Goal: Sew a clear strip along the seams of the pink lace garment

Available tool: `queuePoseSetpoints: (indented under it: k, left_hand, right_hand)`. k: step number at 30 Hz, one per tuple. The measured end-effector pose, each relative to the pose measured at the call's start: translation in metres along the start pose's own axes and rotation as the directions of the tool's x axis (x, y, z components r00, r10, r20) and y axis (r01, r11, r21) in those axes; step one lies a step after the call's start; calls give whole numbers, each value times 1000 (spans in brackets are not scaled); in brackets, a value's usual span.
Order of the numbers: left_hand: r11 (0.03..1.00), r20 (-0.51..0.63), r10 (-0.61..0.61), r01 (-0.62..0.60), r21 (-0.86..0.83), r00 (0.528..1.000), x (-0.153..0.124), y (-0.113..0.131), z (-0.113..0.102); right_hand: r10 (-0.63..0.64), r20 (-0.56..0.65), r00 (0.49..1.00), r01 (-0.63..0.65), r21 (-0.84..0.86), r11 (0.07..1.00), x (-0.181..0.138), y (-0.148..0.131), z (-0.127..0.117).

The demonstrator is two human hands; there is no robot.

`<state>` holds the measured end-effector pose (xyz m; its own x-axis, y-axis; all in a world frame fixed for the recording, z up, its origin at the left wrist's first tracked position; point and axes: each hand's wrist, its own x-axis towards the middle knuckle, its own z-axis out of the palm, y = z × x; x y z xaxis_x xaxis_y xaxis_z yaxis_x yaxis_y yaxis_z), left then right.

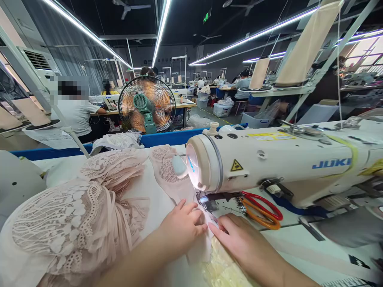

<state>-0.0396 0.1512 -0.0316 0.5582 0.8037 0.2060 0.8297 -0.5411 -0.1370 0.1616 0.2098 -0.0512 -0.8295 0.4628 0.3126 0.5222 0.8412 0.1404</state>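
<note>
A pale pink lace garment piece (169, 169) lies flat on the white sewing table, running from behind the machine head toward me beneath the needle area. My left hand (183, 225) presses on it just left of the lit needle area, fingers bent and thumb tucked in against the cloth. At its near edge, my right hand (239, 239) pinches the cloth between thumb and forefinger, close to the left thumb. The white JUKI sewing machine (287, 155) reaches in from the right. A crumpled pale yellow material (223, 263) sits under and beside my right wrist.
Stacked lace pieces (68, 223) cover the table's left side. Red-handled scissors (273, 205) and an orange-handled pair (263, 218) lie under the machine arm. A large fan (146, 103) stands beyond the blue trough (167, 137). A person (72, 115) sits at the back left.
</note>
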Motion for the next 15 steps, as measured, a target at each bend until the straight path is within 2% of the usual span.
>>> queuePoseSetpoints:
  k: [7,12,15]
  left_hand:
    - [988,146,29,-5,-157,989,2,5,-17]
    - [979,191,-16,54,-195,982,4,13,-26]
    - [978,193,-18,57,-201,981,5,13,-25]
  right_hand:
    - [3,40,999,-2,-38,999,5,-3,-15]
    - [-10,117,993,8,25,1000,2,0,-16]
    - [20,143,989,-22,8,1000,3,0,-17]
